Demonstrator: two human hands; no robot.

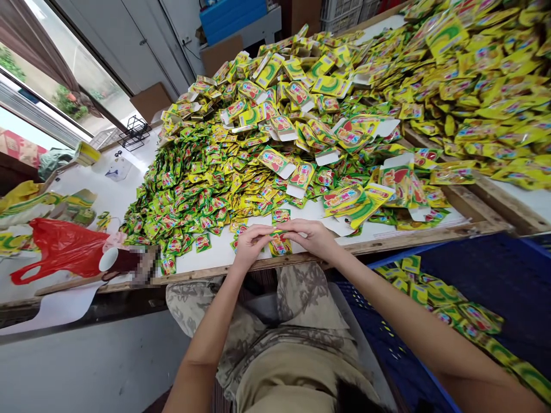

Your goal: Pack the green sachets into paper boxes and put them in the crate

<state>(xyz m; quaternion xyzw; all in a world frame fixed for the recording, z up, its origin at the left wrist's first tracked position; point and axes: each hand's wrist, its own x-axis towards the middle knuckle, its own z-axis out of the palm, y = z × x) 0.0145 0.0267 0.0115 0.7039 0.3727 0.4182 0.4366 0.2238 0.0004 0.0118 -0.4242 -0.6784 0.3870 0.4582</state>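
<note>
Between thumbs and fingers of our left hand (251, 245) and right hand (316, 236), we pinch the upper edge of a yellow-and-green sachet (280, 246) at the table's near wooden rim (365, 246). Beyond it we have a heap of small sachets (189, 195); opened cartons (398, 178) lie to our right, above a blue plastic crate (516, 287), and a red plastic bag (64, 246) lies left.

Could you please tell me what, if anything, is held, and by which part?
A small packet, apparently by its upper edge, between the left hand and right hand.
</note>
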